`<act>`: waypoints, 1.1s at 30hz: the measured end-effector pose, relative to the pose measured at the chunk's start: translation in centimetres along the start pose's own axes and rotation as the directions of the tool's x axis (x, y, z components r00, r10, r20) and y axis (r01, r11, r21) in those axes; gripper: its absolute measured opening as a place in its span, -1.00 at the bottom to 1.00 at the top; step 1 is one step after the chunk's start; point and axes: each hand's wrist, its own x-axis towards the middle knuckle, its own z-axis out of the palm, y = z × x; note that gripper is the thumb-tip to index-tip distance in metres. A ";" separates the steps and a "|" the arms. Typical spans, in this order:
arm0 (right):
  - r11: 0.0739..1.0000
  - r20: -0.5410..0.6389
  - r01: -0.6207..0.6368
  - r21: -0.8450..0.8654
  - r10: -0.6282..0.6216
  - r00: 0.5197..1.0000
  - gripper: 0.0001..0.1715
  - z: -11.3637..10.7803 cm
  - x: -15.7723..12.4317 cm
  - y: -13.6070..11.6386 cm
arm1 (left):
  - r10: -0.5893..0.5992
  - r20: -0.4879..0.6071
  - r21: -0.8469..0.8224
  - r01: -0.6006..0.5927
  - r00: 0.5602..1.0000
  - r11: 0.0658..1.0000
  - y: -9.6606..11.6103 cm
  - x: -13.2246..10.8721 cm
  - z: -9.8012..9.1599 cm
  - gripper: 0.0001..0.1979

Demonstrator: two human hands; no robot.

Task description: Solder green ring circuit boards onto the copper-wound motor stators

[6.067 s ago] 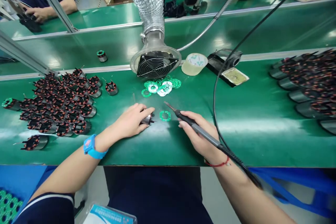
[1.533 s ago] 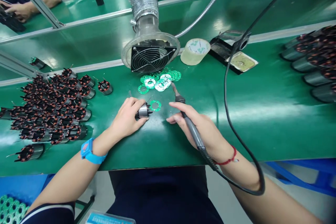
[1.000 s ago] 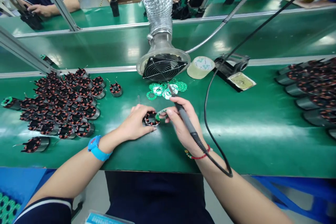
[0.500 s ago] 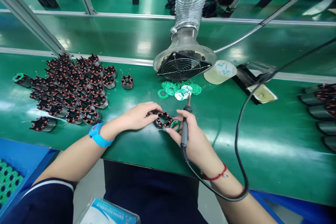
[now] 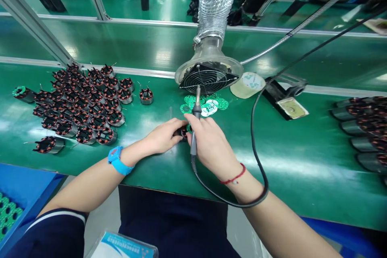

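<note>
1. Wrists: a blue band [image 5: 120, 161] sits on the left one, a red bracelet [image 5: 234, 175] on the right.
2. Left hand [image 5: 163, 137]: thumb and fingers pinch the stator [image 5: 182, 132] from its left side, low over the counter [image 5: 302, 177]. This grip probably steadies the part against the other hand.
3. Right hand [image 5: 210, 143]: closed around the iron [image 5: 194, 143], thumb toward the stator. The fingertips are hidden; whether they also grip the ring board [image 5: 189, 127] cannot be told.
4. Stator and ring board: located between the hands, mostly covered by them. The board shows only as a green sliver at the stator; its seating cannot be read.
5. Iron: tip directed forward, away from both hands, presumably to keep the hot end off the fingers. The cable [image 5: 262, 165] loops right of the right hand, leaving slack for movement.
6. Stator group [image 5: 81, 117]: left of the left hand, packed close, likely to save space within reach. The stator rows [image 5: 364, 143] stand far right of the right hand.
7. Board pile [image 5: 208, 108]: just beyond the hands, apparently for a short reach.
8. Fan [image 5: 208, 80]: beyond the pile, its grille facing the hands, presumably to draw fumes.
9. Tape [image 5: 243, 85] and stand [image 5: 273, 92]: beyond the right hand, to its right. The stand's sponge [image 5: 292, 107] is on the near side, probably for easy access.
</note>
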 end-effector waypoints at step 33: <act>0.647 -0.096 -0.313 0.695 0.516 0.851 -0.55 3.2 -4.2 0.6 | 0.024 -0.099 0.071 -0.017 0.995 0.997 2.6 1.2 1.3 -0.70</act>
